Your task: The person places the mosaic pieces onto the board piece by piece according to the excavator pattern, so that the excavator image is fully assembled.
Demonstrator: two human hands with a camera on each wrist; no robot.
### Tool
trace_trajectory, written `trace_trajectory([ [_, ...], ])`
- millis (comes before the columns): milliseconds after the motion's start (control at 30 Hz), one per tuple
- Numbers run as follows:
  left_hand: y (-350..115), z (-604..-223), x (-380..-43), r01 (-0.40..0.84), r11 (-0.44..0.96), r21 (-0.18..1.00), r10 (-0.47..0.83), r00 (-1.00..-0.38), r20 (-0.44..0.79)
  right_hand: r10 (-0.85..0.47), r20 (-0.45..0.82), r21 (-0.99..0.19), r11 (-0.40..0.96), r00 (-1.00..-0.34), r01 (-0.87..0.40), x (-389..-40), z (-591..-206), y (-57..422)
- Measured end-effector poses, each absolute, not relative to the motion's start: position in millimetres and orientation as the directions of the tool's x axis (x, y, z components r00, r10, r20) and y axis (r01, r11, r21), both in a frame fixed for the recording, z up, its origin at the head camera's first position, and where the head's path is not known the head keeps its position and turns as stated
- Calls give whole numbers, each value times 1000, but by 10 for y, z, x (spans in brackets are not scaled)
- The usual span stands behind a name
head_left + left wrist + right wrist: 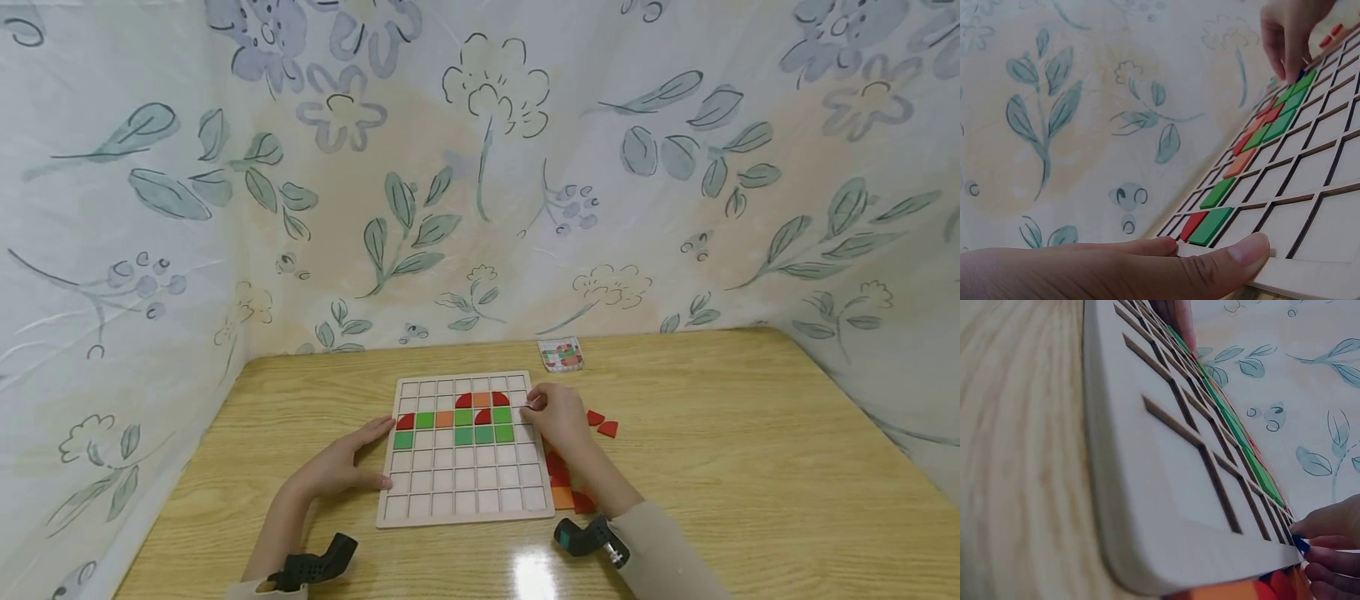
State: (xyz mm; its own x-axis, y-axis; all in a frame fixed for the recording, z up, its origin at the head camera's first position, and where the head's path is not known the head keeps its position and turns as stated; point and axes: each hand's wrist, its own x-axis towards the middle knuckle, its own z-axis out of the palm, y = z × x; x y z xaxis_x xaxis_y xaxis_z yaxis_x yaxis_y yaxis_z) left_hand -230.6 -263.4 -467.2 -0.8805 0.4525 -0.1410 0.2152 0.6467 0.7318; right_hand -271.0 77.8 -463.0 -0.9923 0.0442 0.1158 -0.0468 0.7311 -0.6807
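Note:
A square wooden grid board point(465, 523) lies on the table between the hands. Along its upper rows sit green squares point(425, 420), orange squares point(445, 419) and red rounded pieces point(406, 422). My left hand point(337, 462) rests at the board's left edge, fingers extended; in the left wrist view the thumb point(1250, 250) lies on the wooden rim. Over the right edge, beside the coloured rows, my right hand point(561, 415) pinches a small dark blue piece point(1300, 544) between thumb and fingertips. Most of that piece is hidden by the fingers.
A small printed pattern card point(561, 355) lies behind the board to the right. Loose red pieces point(608, 429) are right of the right hand. More red and orange pieces point(562, 498) lie beside the board, partly under the right forearm. Floral cloth point(487, 167) hangs behind the table.

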Motion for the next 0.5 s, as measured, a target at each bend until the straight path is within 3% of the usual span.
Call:
trace_trajectory([
  [500, -2633, -4672, -2304, 224, 645, 731, 456, -880, -133, 21, 171, -663, 742, -985, -99, -2698, -4632, 770],
])
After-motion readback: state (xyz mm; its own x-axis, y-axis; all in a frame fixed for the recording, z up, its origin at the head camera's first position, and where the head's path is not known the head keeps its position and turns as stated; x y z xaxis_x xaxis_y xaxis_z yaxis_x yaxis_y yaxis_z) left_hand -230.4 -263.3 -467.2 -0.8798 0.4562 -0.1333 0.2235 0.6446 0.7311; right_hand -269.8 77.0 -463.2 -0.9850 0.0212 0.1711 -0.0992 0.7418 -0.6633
